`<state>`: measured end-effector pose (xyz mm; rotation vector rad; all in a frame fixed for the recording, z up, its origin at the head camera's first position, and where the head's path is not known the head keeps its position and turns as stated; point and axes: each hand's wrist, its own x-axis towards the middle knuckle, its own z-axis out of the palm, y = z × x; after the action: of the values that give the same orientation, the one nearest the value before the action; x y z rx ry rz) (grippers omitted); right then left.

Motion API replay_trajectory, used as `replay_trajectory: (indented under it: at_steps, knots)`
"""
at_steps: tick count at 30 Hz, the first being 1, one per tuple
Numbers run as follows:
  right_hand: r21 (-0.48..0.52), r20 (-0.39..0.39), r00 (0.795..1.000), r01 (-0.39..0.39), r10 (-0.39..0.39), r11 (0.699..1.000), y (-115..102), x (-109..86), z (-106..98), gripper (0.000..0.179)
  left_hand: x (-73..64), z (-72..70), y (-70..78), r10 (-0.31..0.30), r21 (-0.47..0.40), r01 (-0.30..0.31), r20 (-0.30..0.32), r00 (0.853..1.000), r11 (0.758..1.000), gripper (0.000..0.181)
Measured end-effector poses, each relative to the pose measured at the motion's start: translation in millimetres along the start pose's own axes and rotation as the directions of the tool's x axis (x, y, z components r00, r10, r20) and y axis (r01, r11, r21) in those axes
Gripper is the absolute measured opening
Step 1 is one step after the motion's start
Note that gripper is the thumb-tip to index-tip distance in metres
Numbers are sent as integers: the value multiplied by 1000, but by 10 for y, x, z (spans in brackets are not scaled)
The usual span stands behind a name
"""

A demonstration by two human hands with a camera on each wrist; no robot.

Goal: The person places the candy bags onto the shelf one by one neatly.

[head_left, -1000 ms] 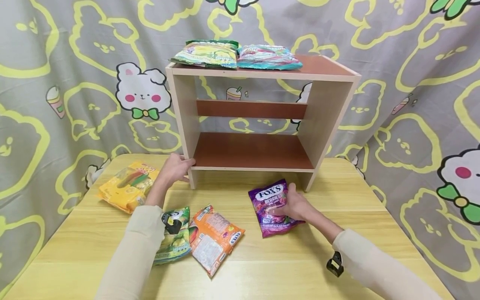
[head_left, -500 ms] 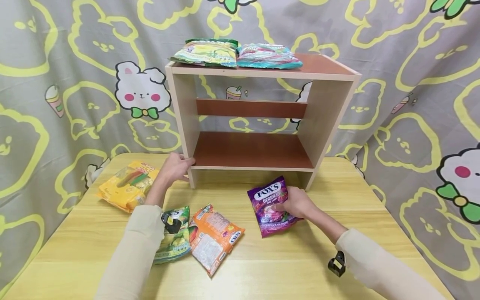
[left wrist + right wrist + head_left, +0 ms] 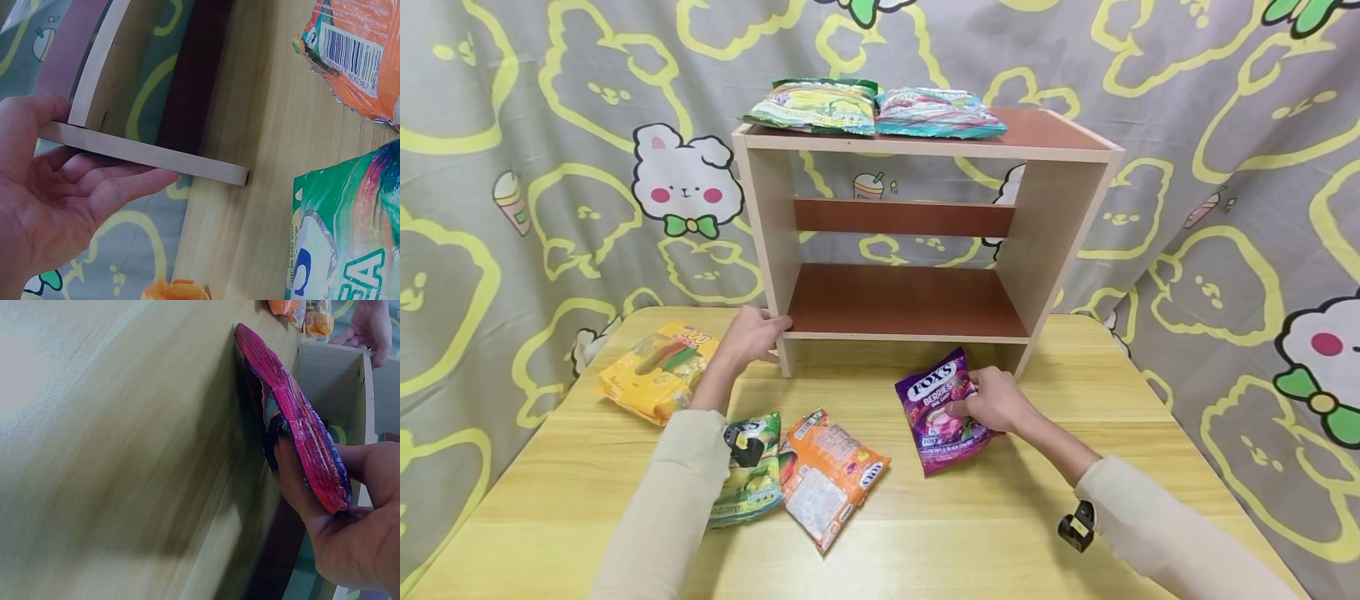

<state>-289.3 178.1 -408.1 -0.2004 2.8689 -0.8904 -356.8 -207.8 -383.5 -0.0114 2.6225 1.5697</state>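
My right hand (image 3: 996,402) holds a purple bag of Fox's Berries candy (image 3: 938,412) by its right side, thumb on the printed front. In the right wrist view the candy bag (image 3: 294,419) is edge-on, with fingers behind it, tilted close over the tabletop. At the left, my left hand (image 3: 751,335) grips the front edge of the small wooden shelf's left side panel (image 3: 767,250). The left wrist view has the thumb on one face of that panel (image 3: 144,150) and the fingers on the other.
On the shelf's top board (image 3: 1045,133) lie a green-and-yellow bag (image 3: 812,107) and a teal bag (image 3: 936,112). A yellow bag (image 3: 658,371), a green bag (image 3: 748,479) and an orange Fox's bag (image 3: 831,479) lie on the table (image 3: 925,550). A patterned curtain (image 3: 1195,192) hangs behind.
The purple candy bag has lifted and tilted slightly in my right hand, its top edge moving up toward the shelf. My left hand stays on the side panel.
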Motion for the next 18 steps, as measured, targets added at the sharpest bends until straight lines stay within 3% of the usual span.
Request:
replay_trajectory:
  at_steps: [9,18]
  knots:
    - [32,-6,1000,20,-19,999,-40,-13,-10,37,2,9,-6,-9,-7,9,-4,1000,1000,39]
    - [48,-7,1000,12,-11,999,-70,-36,-14,39,-4,5,-8,-4,-3,4,-8,1000,1000,35]
